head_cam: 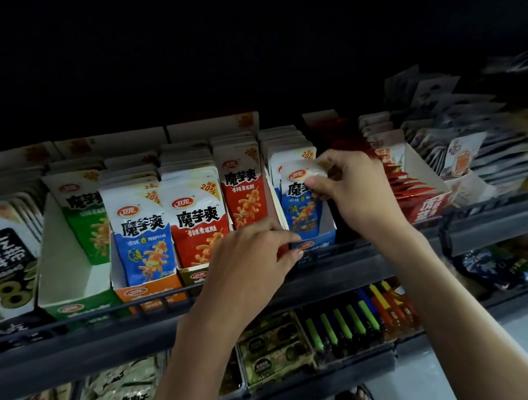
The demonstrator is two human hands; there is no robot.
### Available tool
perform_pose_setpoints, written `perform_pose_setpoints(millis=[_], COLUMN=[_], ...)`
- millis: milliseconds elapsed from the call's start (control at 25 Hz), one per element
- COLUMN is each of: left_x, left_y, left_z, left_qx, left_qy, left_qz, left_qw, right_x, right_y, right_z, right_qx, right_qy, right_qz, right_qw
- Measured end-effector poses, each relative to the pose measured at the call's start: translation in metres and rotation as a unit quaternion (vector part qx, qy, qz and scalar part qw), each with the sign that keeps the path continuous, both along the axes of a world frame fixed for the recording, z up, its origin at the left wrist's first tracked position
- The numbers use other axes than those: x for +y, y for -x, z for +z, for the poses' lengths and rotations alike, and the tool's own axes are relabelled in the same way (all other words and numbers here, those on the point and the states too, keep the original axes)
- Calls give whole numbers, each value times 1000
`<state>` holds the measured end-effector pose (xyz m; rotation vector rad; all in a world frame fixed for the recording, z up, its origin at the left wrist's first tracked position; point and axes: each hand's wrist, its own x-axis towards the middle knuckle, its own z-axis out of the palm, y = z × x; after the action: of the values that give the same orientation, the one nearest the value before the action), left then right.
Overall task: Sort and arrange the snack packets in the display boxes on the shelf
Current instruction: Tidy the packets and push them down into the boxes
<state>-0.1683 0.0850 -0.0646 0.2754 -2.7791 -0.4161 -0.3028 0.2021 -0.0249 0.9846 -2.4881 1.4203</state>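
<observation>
Shelf edge: a dark shelf rail (157,304) runs across the middle of the frame, in front of the row of display boxes; above the boxes the upper half of the frame is dark.
Open room, left: the green box (75,294) in the centre left shows a bare white floor and side walls in front of its green packets (85,212), which stand well back.
Tight spots: the orange box (150,293) is filled to its front, and the red packets (199,226) stand just beside it, row against row.
Blue box: the blue box (317,243) sits right of centre; its white right wall rises beside the packets, and a dark gap lies between it and the red box (426,208) further right.
Right hand: the right hand (355,190) reaches in from the lower right, wrist raised and fingers curled, and pinches the top edge of the front blue packet (300,206) between thumb and fingers.
Packet position: that packet stands upright at the front of the blue box, below and left of the right hand, with more packets stacked behind it.
Left hand: the left hand (251,263) comes up from the bottom centre, back towards the camera and fingers bent, its tips at the front left corner of the blue box; whether it grips the box I cannot tell.
Below: coloured lighters (352,318) lie on the lower shelf between the forearms.
</observation>
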Motion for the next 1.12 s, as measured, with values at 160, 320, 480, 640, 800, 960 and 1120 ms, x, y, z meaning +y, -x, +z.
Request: perform_pose_setpoints(millis=[160, 320, 480, 640, 800, 960, 1120], left_x=[-1, -1, 0, 0, 0, 0, -1], left_y=[0, 0, 1, 1, 1, 1, 0], left_z=[-1, 0, 0, 0, 1, 1, 2], left_qx=[8, 18, 20, 19, 17, 18, 16], left_qy=[-2, 3, 8, 8, 9, 8, 5], left_qz=[0, -5, -5, 0, 1, -1, -4], left_qw=[1000, 1000, 1000, 1000, 1000, 1000, 1000], right_x=[-9, -14, -16, -17, -18, -19, -19], right_y=[1, -3, -3, -4, -4, -5, -5], right_z=[-11, -19, -25, -29, -29, -30, -29], right_qx=[73, 105, 119, 144, 139, 137, 130], right_qy=[-85, -98, -99, -92, -89, -103, -99], right_qz=[-16, -6, 1, 5, -21, -21, -25], right_qw=[994, 990, 988, 985, 986, 985, 986])
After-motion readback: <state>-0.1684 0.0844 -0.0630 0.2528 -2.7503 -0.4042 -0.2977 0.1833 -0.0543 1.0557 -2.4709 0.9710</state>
